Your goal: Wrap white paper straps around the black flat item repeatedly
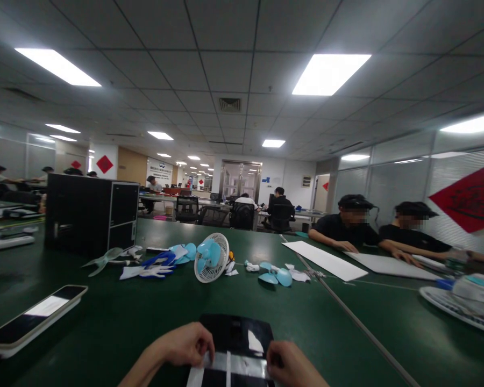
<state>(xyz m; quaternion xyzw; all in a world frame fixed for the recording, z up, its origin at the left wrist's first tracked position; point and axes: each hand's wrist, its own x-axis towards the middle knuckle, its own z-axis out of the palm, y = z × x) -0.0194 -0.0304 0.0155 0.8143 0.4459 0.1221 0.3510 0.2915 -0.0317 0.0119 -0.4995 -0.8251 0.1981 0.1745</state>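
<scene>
In front of me lies a black, flat, glossy panel-like object, cut off by the bottom edge of the picture. A shiny silvery strip runs across it, with a narrow white band crossing it lengthwise. My left hand is closed, its fingers curled down at the strip's left end. At the opposite end my right hand is closed too, thumb and fingers pinched on the strip's edge. A white irregular patch shows on the panel near my right hand. The fingertips are partly hidden.
A black computer tower stands at the left, behind a phone-like device. Farther back are a small fan, blue-white gloves and loose fan blades. White boards lie at the right, where two people sit.
</scene>
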